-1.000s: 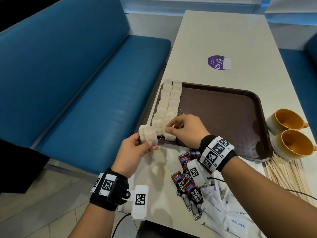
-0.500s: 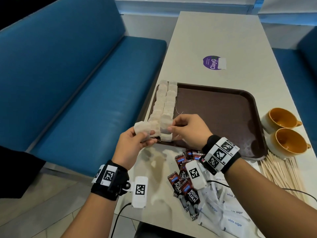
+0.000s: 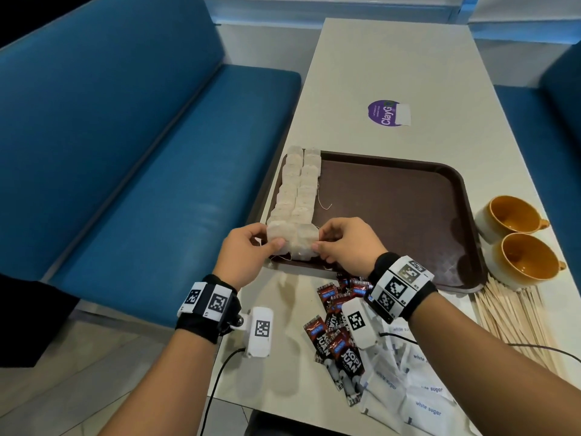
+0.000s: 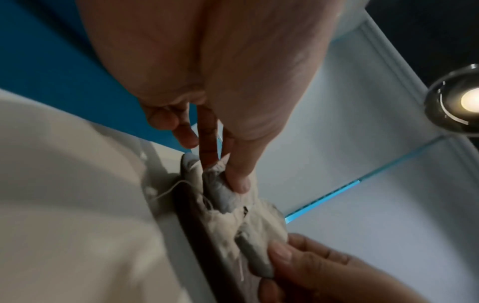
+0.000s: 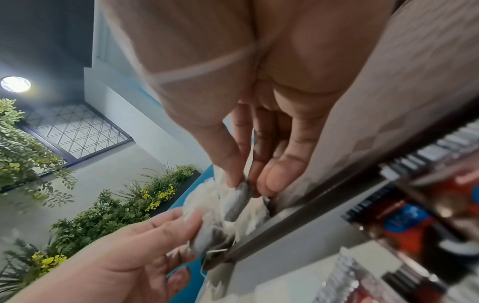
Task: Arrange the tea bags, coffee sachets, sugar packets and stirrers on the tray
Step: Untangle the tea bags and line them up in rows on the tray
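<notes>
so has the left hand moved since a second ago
Yes. The left hand has carried its tea bag rightward, from off the tray's near left corner to against the end of the tea bag rows.

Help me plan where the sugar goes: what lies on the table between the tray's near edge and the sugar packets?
In the head view, red coffee sachets lie between the tray and the sugar packets, partly hidden by the right hand's wrist.
</notes>
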### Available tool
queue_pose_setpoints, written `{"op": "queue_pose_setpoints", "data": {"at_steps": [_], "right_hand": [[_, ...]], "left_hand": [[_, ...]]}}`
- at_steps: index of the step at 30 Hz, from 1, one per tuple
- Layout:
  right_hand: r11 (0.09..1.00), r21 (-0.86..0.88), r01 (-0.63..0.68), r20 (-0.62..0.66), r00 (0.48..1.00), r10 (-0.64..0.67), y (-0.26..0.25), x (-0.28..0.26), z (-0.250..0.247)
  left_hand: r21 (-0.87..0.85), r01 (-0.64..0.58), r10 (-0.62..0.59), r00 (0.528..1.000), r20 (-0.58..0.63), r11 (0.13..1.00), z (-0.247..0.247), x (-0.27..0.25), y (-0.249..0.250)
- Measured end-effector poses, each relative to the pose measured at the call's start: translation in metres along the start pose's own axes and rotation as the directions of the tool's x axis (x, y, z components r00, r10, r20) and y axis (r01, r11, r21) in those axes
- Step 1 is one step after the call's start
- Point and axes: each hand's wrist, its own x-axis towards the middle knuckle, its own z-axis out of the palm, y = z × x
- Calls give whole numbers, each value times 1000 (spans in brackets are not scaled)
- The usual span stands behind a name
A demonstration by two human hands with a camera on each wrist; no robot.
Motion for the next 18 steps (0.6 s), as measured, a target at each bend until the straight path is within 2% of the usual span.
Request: {"op": "queue_pose_setpoints", "data": {"at_steps": [3, 12, 15, 18], "right_hand": [[1000, -6, -12, 10, 1000, 12, 0, 1, 1], [989, -150, -13, 30, 999, 18, -6, 8, 11], [984, -180, -12, -6, 1000, 11, -8, 10, 12], [984, -177, -16, -69, 998, 4, -10, 8, 11]], "left_hand": [[101, 7, -4, 999, -34, 995, 6, 3, -2], [164, -36, 68, 979, -194, 986, 12, 4, -2], [187, -99, 137, 969, -204, 977, 8, -2, -2], [252, -206, 250, 955, -157, 946, 4, -8, -3]]}}
